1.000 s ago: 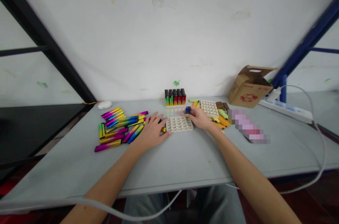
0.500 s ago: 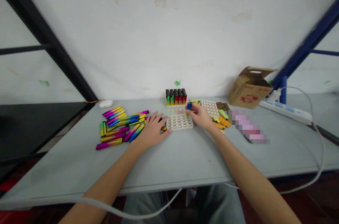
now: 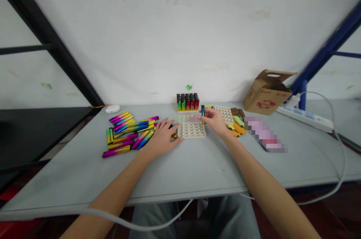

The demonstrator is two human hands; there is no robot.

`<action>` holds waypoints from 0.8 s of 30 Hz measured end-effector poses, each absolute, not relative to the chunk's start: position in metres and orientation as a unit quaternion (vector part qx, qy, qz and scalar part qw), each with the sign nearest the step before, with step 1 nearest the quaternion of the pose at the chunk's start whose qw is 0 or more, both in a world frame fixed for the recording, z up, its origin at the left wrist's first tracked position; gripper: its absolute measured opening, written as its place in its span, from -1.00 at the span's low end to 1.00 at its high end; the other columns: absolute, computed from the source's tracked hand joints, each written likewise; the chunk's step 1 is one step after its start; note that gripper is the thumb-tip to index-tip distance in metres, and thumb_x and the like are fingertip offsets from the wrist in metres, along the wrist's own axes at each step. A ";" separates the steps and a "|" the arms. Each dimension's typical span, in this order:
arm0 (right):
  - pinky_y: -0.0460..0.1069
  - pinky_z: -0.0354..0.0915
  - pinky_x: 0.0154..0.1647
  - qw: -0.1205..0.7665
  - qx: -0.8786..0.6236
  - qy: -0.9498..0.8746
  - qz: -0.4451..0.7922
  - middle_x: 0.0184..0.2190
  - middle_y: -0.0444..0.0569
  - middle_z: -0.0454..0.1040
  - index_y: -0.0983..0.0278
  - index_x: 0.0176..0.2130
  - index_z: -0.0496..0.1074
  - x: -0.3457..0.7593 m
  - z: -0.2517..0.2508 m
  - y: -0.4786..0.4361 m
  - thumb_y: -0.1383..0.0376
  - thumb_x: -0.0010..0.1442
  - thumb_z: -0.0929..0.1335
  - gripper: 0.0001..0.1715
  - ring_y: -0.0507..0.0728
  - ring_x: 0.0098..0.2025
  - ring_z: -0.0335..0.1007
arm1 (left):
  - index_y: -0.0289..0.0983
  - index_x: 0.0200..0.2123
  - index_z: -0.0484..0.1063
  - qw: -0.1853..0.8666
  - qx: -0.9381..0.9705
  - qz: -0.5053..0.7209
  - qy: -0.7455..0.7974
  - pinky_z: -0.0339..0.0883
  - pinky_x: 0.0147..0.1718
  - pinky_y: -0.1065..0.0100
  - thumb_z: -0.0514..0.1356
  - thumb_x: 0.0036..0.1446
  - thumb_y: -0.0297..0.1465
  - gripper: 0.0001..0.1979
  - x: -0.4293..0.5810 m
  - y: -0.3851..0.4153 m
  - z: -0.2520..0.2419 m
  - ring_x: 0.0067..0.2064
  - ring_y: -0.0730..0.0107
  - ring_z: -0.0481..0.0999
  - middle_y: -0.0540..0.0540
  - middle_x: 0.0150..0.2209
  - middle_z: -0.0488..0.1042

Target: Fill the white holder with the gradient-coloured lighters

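Observation:
My right hand point(image 3: 216, 121) pinches a small blue and yellow lighter point(image 3: 202, 111) upright, just above the far right corner of an empty white holed tray point(image 3: 191, 130). My left hand point(image 3: 163, 137) lies flat on the table with fingers spread, touching the tray's left edge and the pile of rainbow-coloured lighters point(image 3: 128, 133). Behind the tray stands a second tray filled with upright lighters point(image 3: 187, 103). Another empty holed tray point(image 3: 224, 114) lies to the right of my right hand.
Orange, green and brown lighters point(image 3: 237, 124) lie loose right of my hand. An open cardboard box point(image 3: 267, 92) and a white power strip point(image 3: 306, 117) sit at the back right. A white cable point(image 3: 335, 133) loops over the table's front edge. A small white object point(image 3: 112, 109) rests at back left.
My right hand has lifted the lighter and turned it upright over the tray's far right corner. My left hand has stayed put.

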State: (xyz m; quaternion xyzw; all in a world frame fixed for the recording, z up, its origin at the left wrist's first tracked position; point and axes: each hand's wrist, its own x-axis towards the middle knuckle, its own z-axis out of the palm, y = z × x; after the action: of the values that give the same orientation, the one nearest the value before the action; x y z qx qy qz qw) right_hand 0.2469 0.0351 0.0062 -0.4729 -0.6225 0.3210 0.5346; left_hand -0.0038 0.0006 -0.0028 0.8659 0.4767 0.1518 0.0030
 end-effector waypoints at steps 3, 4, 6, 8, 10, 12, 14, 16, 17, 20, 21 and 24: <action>-0.07 0.17 -0.51 0.528 -0.495 -0.632 0.279 -0.54 -0.10 0.45 0.34 -0.43 0.48 0.244 0.003 0.034 0.06 -0.07 0.48 -0.62 0.03 -0.53 0.26 | -0.16 0.22 0.26 0.004 0.866 0.143 0.479 -0.01 0.20 -0.21 0.07 0.19 -0.02 -0.40 -0.004 0.000 -0.002 0.32 -0.15 0.05 -0.26 0.24 0.24; -0.07 0.16 -0.52 0.525 -0.503 -0.635 0.261 -0.55 -0.10 0.44 0.34 -0.45 0.47 0.244 0.002 0.033 0.05 -0.05 0.47 -0.62 0.04 -0.53 0.25 | -0.16 0.22 0.26 0.005 0.866 0.140 0.480 -0.01 0.20 -0.22 0.07 0.19 -0.02 -0.40 -0.004 0.000 -0.002 0.32 -0.16 0.05 -0.26 0.24 0.24; -0.06 0.19 -0.49 0.520 -0.521 -0.638 0.228 -0.52 -0.07 0.48 0.33 -0.46 0.49 0.243 0.002 0.032 0.05 -0.02 0.45 -0.63 0.06 -0.52 0.29 | -0.17 0.23 0.26 0.006 0.867 0.136 0.480 0.00 0.20 -0.22 0.06 0.20 -0.02 -0.40 -0.004 0.000 -0.001 0.32 -0.16 0.05 -0.27 0.25 0.24; -0.05 0.23 -0.48 0.512 -0.538 -0.633 0.220 -0.49 -0.04 0.52 0.33 -0.43 0.52 0.242 0.002 0.031 0.04 0.00 0.44 -0.62 0.08 -0.51 0.35 | -0.18 0.22 0.27 0.008 0.867 0.137 0.480 0.00 0.20 -0.22 0.07 0.20 -0.02 -0.40 -0.004 0.000 -0.001 0.32 -0.17 0.05 -0.28 0.25 0.23; -0.04 0.24 -0.51 0.503 -0.550 -0.623 0.238 -0.51 -0.02 0.55 0.33 -0.41 0.54 0.243 0.004 0.029 0.02 0.00 0.44 -0.60 0.11 -0.53 0.38 | -0.17 0.22 0.27 0.011 0.865 0.139 0.483 -0.01 0.20 -0.22 0.08 0.19 -0.02 -0.40 -0.003 0.000 -0.001 0.32 -0.17 0.05 -0.27 0.25 0.24; -0.04 0.23 -0.56 0.495 -0.557 -0.619 0.249 -0.55 -0.01 0.55 0.32 -0.41 0.55 0.244 0.004 0.028 0.00 -0.01 0.44 -0.59 0.14 -0.56 0.41 | -0.16 0.22 0.28 0.015 0.863 0.138 0.487 -0.01 0.21 -0.22 0.08 0.18 -0.02 -0.40 -0.003 0.000 0.000 0.32 -0.16 0.05 -0.26 0.25 0.24; -0.04 0.22 -0.57 0.486 -0.564 -0.628 0.227 -0.60 -0.01 0.53 0.31 -0.45 0.55 0.245 0.003 0.028 -0.01 -0.02 0.44 -0.58 0.15 -0.57 0.41 | -0.16 0.22 0.28 0.020 0.862 0.137 0.488 -0.02 0.21 -0.21 0.08 0.18 -0.03 -0.40 -0.002 -0.001 0.001 0.32 -0.15 0.05 -0.26 0.25 0.24; -0.04 0.21 -0.56 0.474 -0.570 -0.642 0.195 -0.62 -0.01 0.52 0.30 -0.49 0.54 0.247 0.001 0.030 -0.02 -0.01 0.44 -0.58 0.15 -0.56 0.41 | -0.16 0.22 0.28 0.023 0.861 0.135 0.489 -0.02 0.22 -0.21 0.08 0.18 -0.03 -0.40 -0.001 -0.002 0.002 0.32 -0.15 0.06 -0.26 0.25 0.24; -0.04 0.20 -0.55 0.469 -0.573 -0.647 0.182 -0.62 -0.01 0.52 0.30 -0.49 0.54 0.248 0.000 0.031 -0.03 -0.01 0.43 -0.57 0.15 -0.56 0.40 | -0.17 0.21 0.28 0.024 0.861 0.134 0.490 -0.02 0.22 -0.22 0.08 0.18 -0.03 -0.41 0.000 -0.002 0.003 0.32 -0.15 0.06 -0.26 0.25 0.24; -0.03 0.17 -0.54 0.450 -0.594 -0.649 0.150 -0.62 -0.01 0.50 0.30 -0.53 0.53 0.249 -0.002 0.033 -0.04 0.01 0.41 -0.55 0.13 -0.56 0.35 | -0.19 0.22 0.28 0.026 0.860 0.128 0.493 -0.02 0.22 -0.20 0.09 0.19 -0.05 -0.41 0.000 -0.003 0.005 0.32 -0.17 0.06 -0.27 0.25 0.24; -0.02 0.15 -0.53 0.440 -0.607 -0.648 0.136 -0.62 -0.02 0.48 0.30 -0.54 0.52 0.249 -0.001 0.033 -0.05 0.02 0.41 -0.54 0.13 -0.57 0.33 | -0.19 0.22 0.27 0.026 0.861 0.126 0.493 -0.02 0.22 -0.19 0.08 0.19 -0.05 -0.40 0.000 -0.003 0.005 0.32 -0.17 0.06 -0.27 0.25 0.24; 0.00 0.16 -0.48 0.413 -0.634 -0.647 0.094 -0.59 0.01 0.50 0.29 -0.54 0.51 0.249 0.002 0.031 -0.05 0.01 0.41 -0.54 0.15 -0.54 0.34 | -0.20 0.23 0.25 0.023 0.863 0.123 0.490 -0.03 0.23 -0.19 0.06 0.20 -0.04 -0.39 -0.001 -0.003 0.004 0.32 -0.16 0.05 -0.27 0.25 0.23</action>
State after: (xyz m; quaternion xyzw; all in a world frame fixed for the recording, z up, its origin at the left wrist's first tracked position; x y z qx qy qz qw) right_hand 0.2490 0.0306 0.0023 -0.6338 -0.6471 0.0940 0.4132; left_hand -0.0006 -0.0030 0.0036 0.8626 0.4900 0.1234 0.0227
